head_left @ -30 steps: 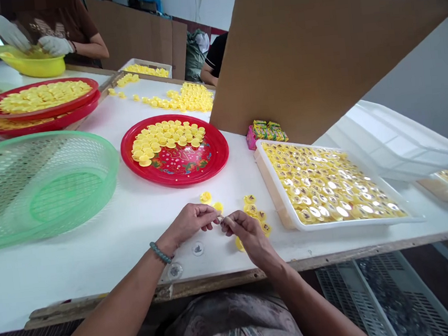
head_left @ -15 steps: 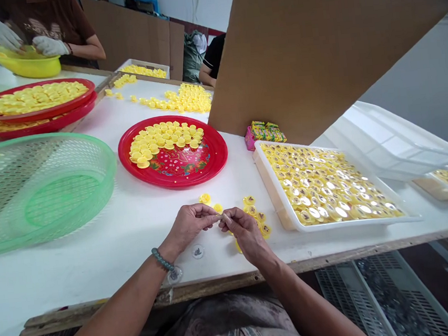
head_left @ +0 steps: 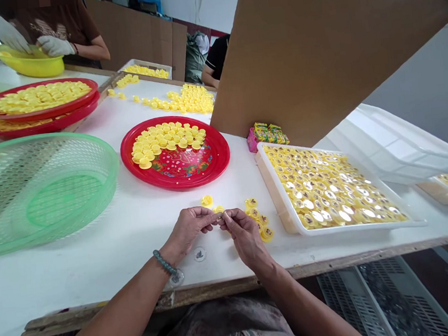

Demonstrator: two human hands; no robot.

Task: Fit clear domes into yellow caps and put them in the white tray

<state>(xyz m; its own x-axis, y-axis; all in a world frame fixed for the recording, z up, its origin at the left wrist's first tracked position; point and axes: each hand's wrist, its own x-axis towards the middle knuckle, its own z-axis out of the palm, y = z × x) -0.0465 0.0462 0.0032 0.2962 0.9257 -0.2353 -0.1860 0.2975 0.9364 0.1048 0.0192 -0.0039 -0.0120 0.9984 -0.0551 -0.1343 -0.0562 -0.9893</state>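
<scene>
My left hand [head_left: 190, 228] and my right hand [head_left: 243, 233] meet fingertip to fingertip over the white table [head_left: 97, 254]. Both pinch a small pale piece between them, too small to name. Loose yellow caps [head_left: 258, 217] lie just right of my right hand, and one more yellow cap [head_left: 206, 201] lies beyond my left fingers. A red plate [head_left: 208, 167] half covered with yellow caps stands behind my hands. At the right a white tray [head_left: 281, 210] is packed with shiny gold-topped caps. Two small clear discs [head_left: 199, 254] lie under my left wrist.
A green mesh basket [head_left: 32, 192] fills the left. Stacked red plates [head_left: 40, 109] of yellow caps and a yellow bowl [head_left: 27, 63] with a gloved person's hands stand far left. A brown cardboard sheet [head_left: 315, 43] leans overhead right; clear tray lids [head_left: 396, 143] lie far right.
My hands have stayed pinched together, shifting only slightly. The view has moved a little.
</scene>
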